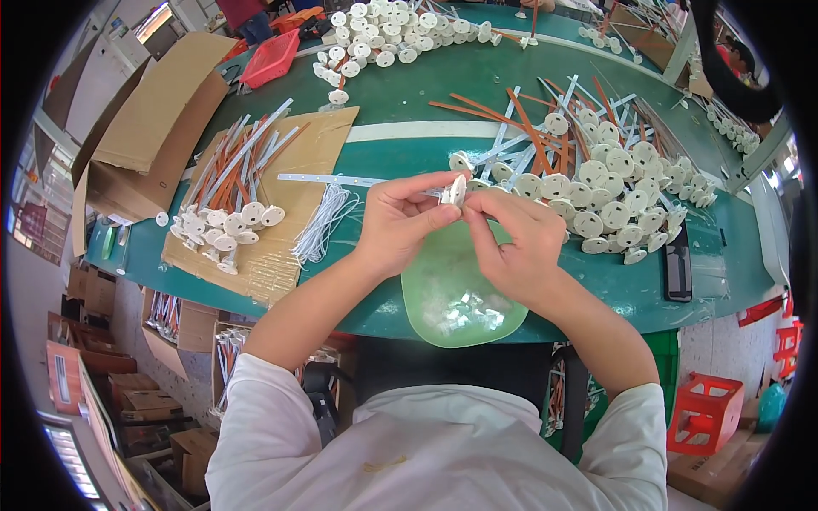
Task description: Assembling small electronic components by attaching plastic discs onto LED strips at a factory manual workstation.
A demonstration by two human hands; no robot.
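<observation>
- Head view, centre: the left hand and the right hand meet above the near edge of a green table, fingertips almost touching.
- A small white round disc sits between them, standing on edge. The left thumb and forefinger are closed on it; the right hand's fingertips are pinched against its right side, so both hands have hold of it.
- A thin white strip runs leftward from the left hand over the table; whether it joins the disc is hidden by the fingers.
- Just below the hands lies a pale green shallow dish with small clear pieces in it.
- Right of the hands is a heap of white discs on white and orange strips, close beside the right hand.
- Left of the hands a bundle of thin white wires lies on a sheet of brown cardboard, and further left on that sheet rests a second batch of strips with discs.
- At the far edge of the table another pile of white discs is spread, with a red basket to its left.
- A black flat bar lies near the table's right edge.
</observation>
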